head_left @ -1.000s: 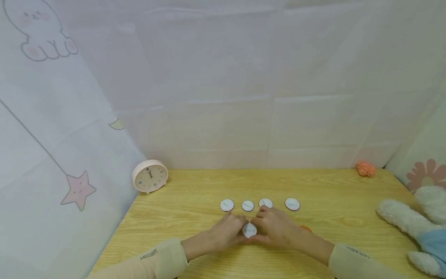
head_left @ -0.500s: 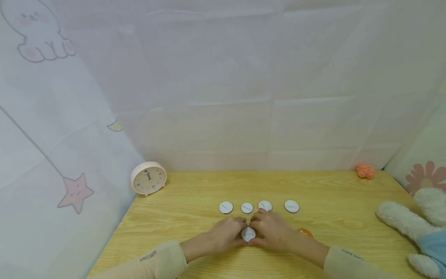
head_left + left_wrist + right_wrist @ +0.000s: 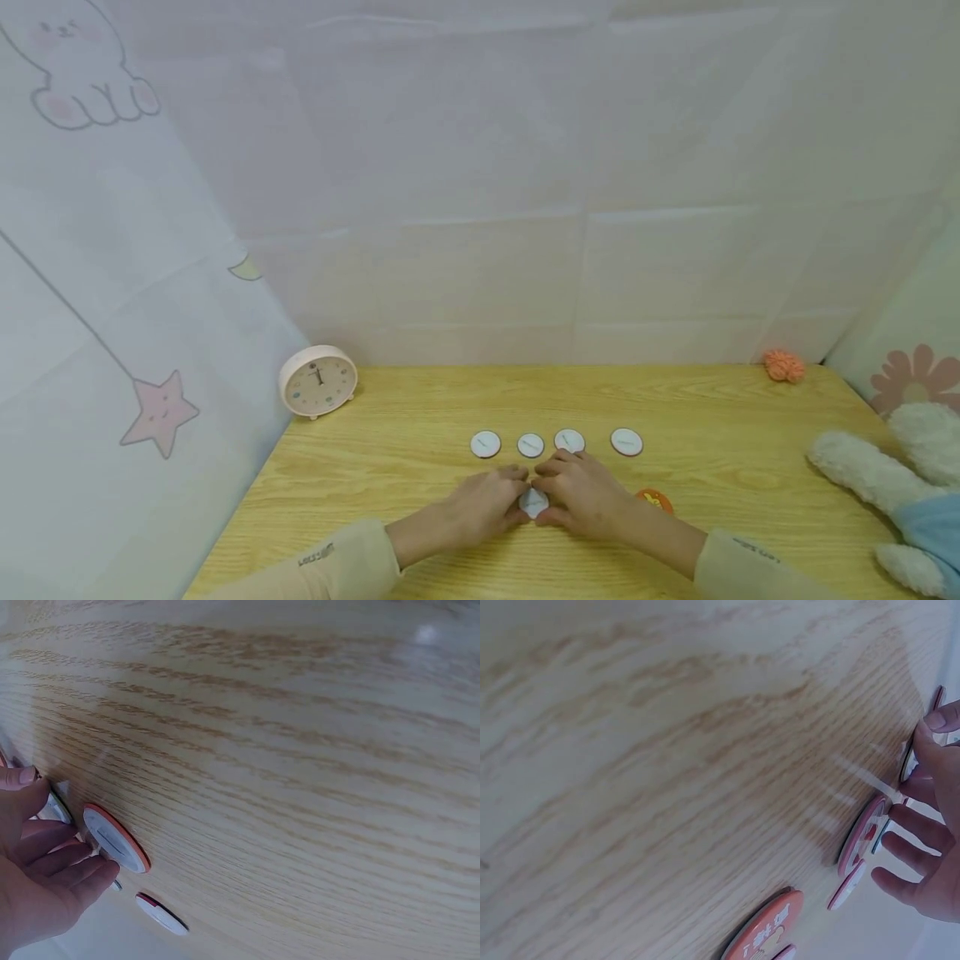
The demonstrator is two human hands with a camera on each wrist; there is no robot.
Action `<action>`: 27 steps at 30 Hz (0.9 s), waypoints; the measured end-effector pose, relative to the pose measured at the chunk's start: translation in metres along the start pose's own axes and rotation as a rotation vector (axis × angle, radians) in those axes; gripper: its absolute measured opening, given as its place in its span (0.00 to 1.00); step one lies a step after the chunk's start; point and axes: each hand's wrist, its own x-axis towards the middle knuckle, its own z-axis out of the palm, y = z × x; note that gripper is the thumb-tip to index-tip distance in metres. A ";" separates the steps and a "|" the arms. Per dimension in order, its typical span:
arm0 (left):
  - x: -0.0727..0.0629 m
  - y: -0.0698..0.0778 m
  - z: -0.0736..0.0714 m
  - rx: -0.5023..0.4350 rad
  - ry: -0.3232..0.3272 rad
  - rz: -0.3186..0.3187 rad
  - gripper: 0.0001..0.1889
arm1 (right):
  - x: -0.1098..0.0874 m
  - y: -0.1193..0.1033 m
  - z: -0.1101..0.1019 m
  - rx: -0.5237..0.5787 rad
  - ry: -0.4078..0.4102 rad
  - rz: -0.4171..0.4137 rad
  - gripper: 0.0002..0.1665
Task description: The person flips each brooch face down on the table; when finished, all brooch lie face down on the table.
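My left hand [image 3: 486, 502] and right hand [image 3: 581, 493] meet low in the middle of the head view, with a round pin badge [image 3: 534, 503] between them. Its white back faces up, and thumbs and fingers pinch its rim from both sides. In the left wrist view, my left hand [image 3: 52, 870] has its other fingers beside an orange-rimmed badge [image 3: 116, 836]. The right wrist view has my right hand [image 3: 930, 817] with thumb and forefinger at the held badge's edge [image 3: 908, 761]. An orange badge [image 3: 655, 501] lies picture side up by the right wrist.
Beyond the hands, several badges lie white back up in a row: far left [image 3: 485, 444], a smaller one [image 3: 530, 445], one by the right fingertips [image 3: 569, 440], and one at right [image 3: 626, 442]. A clock [image 3: 318, 382], coral ornament [image 3: 784, 366] and plush toy [image 3: 885, 492] stand around the table [image 3: 375, 450].
Both hands keep hold of the badge, whose tilt has changed a little. More of the orange badge shows beside the right forearm. The head view has shifted slightly.
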 end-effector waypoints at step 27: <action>0.043 0.038 0.003 0.135 -0.032 0.035 0.30 | -0.063 0.036 -0.036 0.110 0.026 0.104 0.35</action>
